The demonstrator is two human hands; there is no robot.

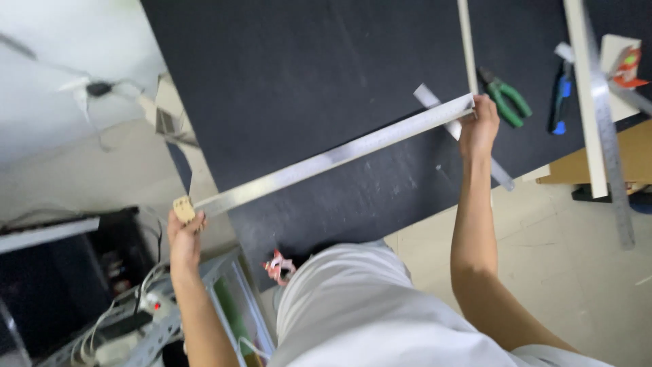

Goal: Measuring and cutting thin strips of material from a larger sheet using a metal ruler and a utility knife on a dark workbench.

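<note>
A long silvery metal strip (pixel 326 160) stretches diagonally over the black table (pixel 292 75). My left hand (pixel 183 238) grips its lower left end, where a small tan piece (pixel 184 208) sits beyond the table's edge. My right hand (pixel 479 126) holds the upper right end above the tabletop. A second grey strip (pixel 468 139) lies under that end, crossing it.
Green-handled pliers (pixel 506 98) and a blue-handled tool (pixel 560 102) lie at the table's right. Long white bars (pixel 585 102) and a steel ruler (pixel 614 170) overhang the right edge. A power strip with cables (pixel 119 333) sits at lower left. A pink-and-white object (pixel 278 266) lies near my waist.
</note>
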